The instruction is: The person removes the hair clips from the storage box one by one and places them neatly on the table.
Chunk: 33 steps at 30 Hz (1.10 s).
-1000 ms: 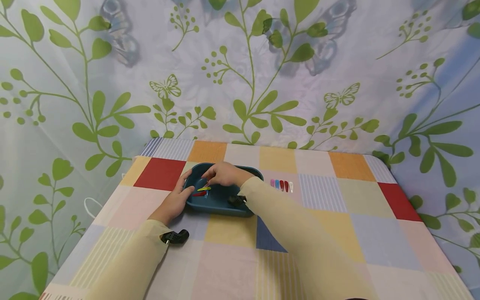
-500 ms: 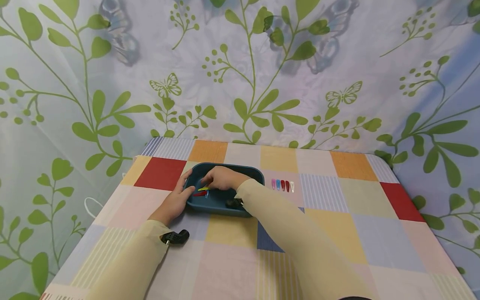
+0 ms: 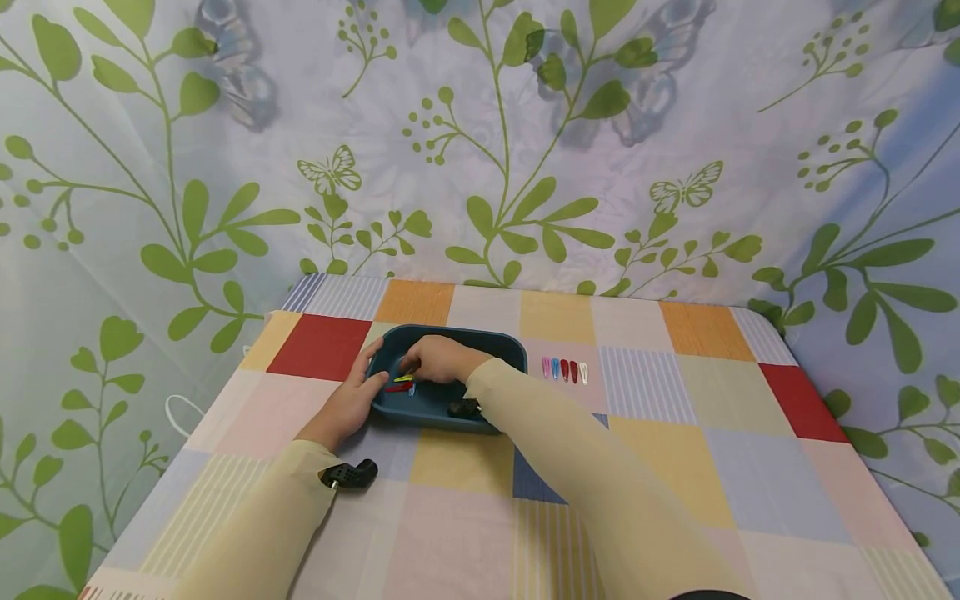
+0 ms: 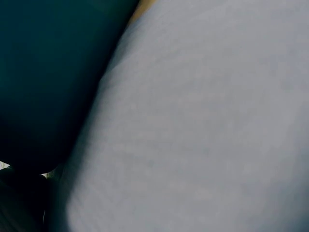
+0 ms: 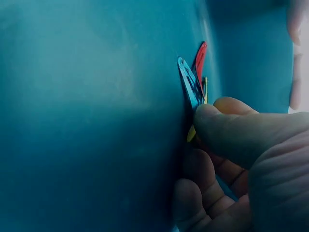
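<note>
A dark teal tray (image 3: 450,425) stands on the table, with a yellow hair clip (image 3: 403,378), a red hair clip (image 3: 399,387) and a blue hair clip (image 3: 412,389) clustered at its left end. My left hand (image 3: 348,406) rests against the tray's left end, fingers stretched along the rim and thumb over the edge. Inside the tray is my right hand (image 3: 442,360), fingers curled. In the right wrist view its thumb and index finger pinch the yellow hair clip (image 5: 191,134), partly hidden behind the thumb. The blue hair clip (image 5: 189,82) and red hair clip (image 5: 201,63) touch or overlap it there.
Right of the tray, several hair clips (image 3: 566,370) lie in a neat row: pink, blue, red and white. A patchwork cloth (image 3: 637,467) covers the table. Behind it hangs a leaf-patterned curtain (image 3: 420,192). A white cable (image 3: 183,417) loops at the left edge.
My right hand has shifted slightly left and down among the clips, covering more of the yellow one. My left hand stays at the tray's end.
</note>
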### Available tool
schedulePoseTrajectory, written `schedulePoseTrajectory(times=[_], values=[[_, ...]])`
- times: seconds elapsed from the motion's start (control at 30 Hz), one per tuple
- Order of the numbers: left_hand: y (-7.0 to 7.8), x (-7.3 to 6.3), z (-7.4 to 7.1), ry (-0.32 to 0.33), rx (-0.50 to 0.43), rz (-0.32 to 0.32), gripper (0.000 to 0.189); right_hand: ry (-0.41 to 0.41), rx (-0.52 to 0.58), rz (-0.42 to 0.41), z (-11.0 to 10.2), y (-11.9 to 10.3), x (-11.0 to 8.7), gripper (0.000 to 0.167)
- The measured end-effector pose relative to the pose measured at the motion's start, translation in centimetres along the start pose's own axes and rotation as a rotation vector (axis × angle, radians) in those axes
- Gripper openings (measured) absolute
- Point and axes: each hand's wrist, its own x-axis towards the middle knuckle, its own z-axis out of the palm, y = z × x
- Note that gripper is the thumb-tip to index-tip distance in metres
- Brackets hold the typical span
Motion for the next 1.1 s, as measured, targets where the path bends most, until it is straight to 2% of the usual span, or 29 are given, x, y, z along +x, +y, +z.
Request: schedulePoseTrajectory(times=[0.5, 0.77, 0.97, 1.1], values=[[-0.01, 0.09, 0.09, 0.000, -0.034, 0.034, 0.065, -0.043, 0.051, 0.017, 0.27, 0.09, -0.08, 0.031], [0.01, 0.12, 0.02, 0.007, -0.011, 0.025, 0.064, -0.034, 0.032, 0.008, 0.30, 0.26, -0.07, 0.029], [-0.14, 0.28, -0.06, 0.007, -0.013, 0.046, 0.065, -0.029, 0.002, 0.005, 0.29, 0.18, -0.01, 0.027], [-0.13, 0.27, -0.09, 0.000, -0.004, 0.038, 0.066, -0.034, 0.035, 0.014, 0.23, 0.12, -0.01, 0.028]])
